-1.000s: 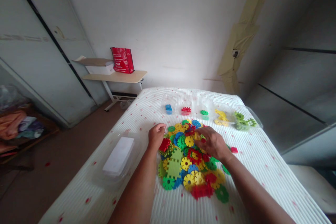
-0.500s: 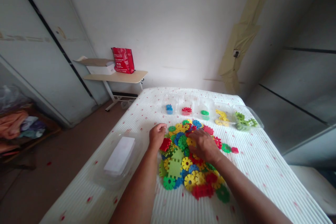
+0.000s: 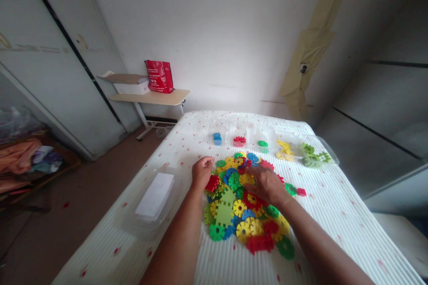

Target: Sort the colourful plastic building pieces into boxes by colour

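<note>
A mixed heap of plastic building pieces (image 3: pixel 224 212) lies on the cloth, with notched discs and toothed squares in red, yellow, blue and two greens. My right hand (image 3: pixel 267 184) is over the heap's upper right, its fingers closed around the edge of a yellow notched disc (image 3: pixel 246 180). A red toothed square with a yellow disc (image 3: pixel 251 198) shows just below that hand. My left hand (image 3: pixel 202 172) hovers at the heap's left edge, fingers curled together; whatever they may hold is hidden. Close by it lies a red toothed piece (image 3: pixel 212 183).
Along the far side stand clear tubs with blue pieces (image 3: pixel 217 138), red pieces (image 3: pixel 239 141), a green disc (image 3: pixel 262 144), yellow pieces (image 3: pixel 284 149) and light green pieces (image 3: pixel 313 155). A clear container with a white block (image 3: pixel 155 197) sits left. A red bag (image 3: pixel 159 76) stands on a side table.
My right hand has shifted slightly right, uncovering more of the yellow disc and the red square below it. My left hand stays in place; the whole view has drifted a little.
</note>
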Motion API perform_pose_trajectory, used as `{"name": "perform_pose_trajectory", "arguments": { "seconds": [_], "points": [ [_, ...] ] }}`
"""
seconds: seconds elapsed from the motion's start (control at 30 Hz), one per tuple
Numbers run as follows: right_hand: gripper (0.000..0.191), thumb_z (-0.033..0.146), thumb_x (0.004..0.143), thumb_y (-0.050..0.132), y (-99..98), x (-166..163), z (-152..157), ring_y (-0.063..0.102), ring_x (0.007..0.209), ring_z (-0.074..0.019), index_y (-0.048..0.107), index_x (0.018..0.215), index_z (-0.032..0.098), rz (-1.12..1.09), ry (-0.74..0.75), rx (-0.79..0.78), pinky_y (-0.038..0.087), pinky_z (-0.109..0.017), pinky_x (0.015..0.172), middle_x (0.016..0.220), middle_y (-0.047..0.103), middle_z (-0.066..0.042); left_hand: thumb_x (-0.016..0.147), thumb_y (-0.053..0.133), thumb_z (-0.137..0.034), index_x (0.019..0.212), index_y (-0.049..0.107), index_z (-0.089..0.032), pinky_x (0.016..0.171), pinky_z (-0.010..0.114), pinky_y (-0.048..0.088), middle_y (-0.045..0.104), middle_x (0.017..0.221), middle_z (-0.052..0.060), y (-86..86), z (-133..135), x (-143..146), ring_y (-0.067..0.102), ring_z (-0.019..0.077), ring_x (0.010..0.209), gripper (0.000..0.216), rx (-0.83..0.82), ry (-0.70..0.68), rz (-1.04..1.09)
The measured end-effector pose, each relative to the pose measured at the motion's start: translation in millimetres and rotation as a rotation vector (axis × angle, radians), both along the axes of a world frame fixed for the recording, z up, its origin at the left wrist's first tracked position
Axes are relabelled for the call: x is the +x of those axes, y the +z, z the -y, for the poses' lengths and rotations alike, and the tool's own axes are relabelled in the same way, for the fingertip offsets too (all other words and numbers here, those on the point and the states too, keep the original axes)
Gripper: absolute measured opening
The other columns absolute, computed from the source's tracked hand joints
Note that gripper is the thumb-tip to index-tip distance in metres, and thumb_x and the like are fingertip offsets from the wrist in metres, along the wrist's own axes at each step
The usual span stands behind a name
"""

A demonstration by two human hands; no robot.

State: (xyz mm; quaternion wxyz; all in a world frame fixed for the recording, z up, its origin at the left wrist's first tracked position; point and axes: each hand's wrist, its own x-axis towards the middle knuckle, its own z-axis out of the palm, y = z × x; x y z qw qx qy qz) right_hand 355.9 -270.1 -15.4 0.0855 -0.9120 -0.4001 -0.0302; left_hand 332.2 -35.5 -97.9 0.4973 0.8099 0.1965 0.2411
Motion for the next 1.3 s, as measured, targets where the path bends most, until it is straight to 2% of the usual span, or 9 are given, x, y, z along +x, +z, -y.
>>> {"name": "perform_pose_trajectory", "arguments": {
  "seconds": [0.23, 0.43, 0.57, 0.7, 0.8, 0.97, 1.03, 1.17, 1.3],
  "points": [
    [0.025, 0.024, 0.075, 0.060, -3.2, -6.7, -9.1, 0.060, 0.088, -0.0258, 0.063, 0.099, 0.018, 0.070, 0.039, -0.041, 0.039, -0.034, 0.073, 0.090, 0.068, -0.010, 0.074, 0.049, -0.026, 0.084, 0.069, -0.017, 0.069, 0.025, 0.046, 0.071, 0.081, 0.004, 2.6, 0.9, -1.1, 0.062, 0.0156, 0.073, 0.024, 0.010, 0.008, -0.007],
    [0.021, 0.033, 0.081, 0.053, 6.2, -7.2, 2.1, 0.059, 0.084, -0.0222, 0.062, 0.094, 0.020, 0.082, 0.006, 0.035, 0.038, -0.032, 0.074, 0.088, 0.067, -0.008, 0.074, 0.049, -0.028, 0.084, 0.069, -0.017, 0.069, 0.025, 0.046, 0.071, 0.080, 0.004, 3.4, 1.3, -1.5, 0.062, 0.0157, 0.073, 0.025, 0.004, 0.007, -0.008],
    [0.022, 0.030, 0.080, 0.054, 7.9, -9.2, 5.1, 0.060, 0.081, -0.0204, 0.062, 0.096, 0.019, 0.069, -0.005, 0.041, 0.038, -0.030, 0.072, 0.085, 0.067, -0.007, 0.073, 0.050, -0.029, 0.084, 0.068, -0.018, 0.069, 0.024, 0.046, 0.071, 0.081, 0.004, 1.5, 1.1, -0.8, 0.063, 0.0158, 0.074, 0.025, -0.013, 0.009, -0.005],
    [0.028, 0.028, 0.078, 0.054, 5.0, -5.8, 12.7, 0.060, 0.085, -0.0198, 0.060, 0.104, 0.018, 0.075, -0.024, 0.117, 0.038, -0.029, 0.075, 0.088, 0.067, -0.006, 0.073, 0.050, -0.031, 0.084, 0.068, -0.018, 0.067, 0.024, 0.046, 0.071, 0.080, 0.004, -1.2, 0.2, 0.7, 0.063, 0.0160, 0.073, 0.025, -0.013, 0.008, -0.012],
    [0.029, 0.030, 0.078, 0.053, 6.3, 9.9, 30.0, 0.060, 0.081, -0.0196, 0.060, 0.104, 0.018, 0.098, -0.072, 0.165, 0.040, -0.029, 0.073, 0.087, 0.067, -0.007, 0.073, 0.049, -0.031, 0.085, 0.068, -0.018, 0.068, 0.025, 0.046, 0.071, 0.082, 0.004, -2.2, -0.4, 1.3, 0.063, 0.0161, 0.073, 0.026, -0.001, 0.007, -0.011],
    [0.026, 0.031, 0.078, 0.052, 20.6, 67.0, 69.6, 0.060, 0.077, -0.0195, 0.061, 0.098, 0.017, 0.244, -0.404, 0.162, 0.040, -0.029, 0.069, 0.085, 0.067, -0.008, 0.073, 0.050, -0.030, 0.084, 0.069, -0.019, 0.069, 0.025, 0.046, 0.071, 0.082, 0.004, 0.5, 0.5, 0.8, 0.063, 0.0167, 0.074, 0.024, 0.025, 0.009, -0.024],
    [0.027, 0.034, 0.079, 0.054, 27.0, 90.5, 78.8, 0.060, 0.079, -0.0197, 0.061, 0.097, 0.015, 0.270, -0.487, 0.150, 0.041, -0.029, 0.069, 0.086, 0.067, -0.010, 0.073, 0.050, -0.030, 0.083, 0.069, -0.019, 0.070, 0.025, 0.046, 0.071, 0.081, 0.003, 2.5, 1.3, 0.2, 0.063, 0.0168, 0.074, 0.023, 0.031, 0.014, -0.023],
    [0.032, 0.040, 0.086, 0.051, 32.7, 119.1, 80.2, 0.058, 0.084, -0.0170, 0.058, 0.103, 0.014, 0.282, -0.513, 0.159, 0.046, -0.033, 0.075, 0.099, 0.062, -0.009, 0.073, 0.051, -0.029, 0.083, 0.069, -0.019, 0.070, 0.025, 0.046, 0.071, 0.082, 0.003, 4.6, 2.4, -0.8, 0.063, 0.0167, 0.075, 0.023, 0.026, 0.019, -0.020],
    [0.035, 0.043, 0.087, 0.047, 31.4, 123.4, 74.6, 0.058, 0.085, -0.0186, 0.058, 0.106, 0.015, 0.291, -0.512, 0.183, 0.045, -0.033, 0.074, 0.101, 0.062, -0.009, 0.073, 0.049, -0.029, 0.083, 0.069, -0.018, 0.069, 0.025, 0.046, 0.071, 0.082, 0.004, 2.8, 2.1, -0.4, 0.063, 0.0164, 0.074, 0.024, 0.008, 0.016, -0.019]
  ]
}}
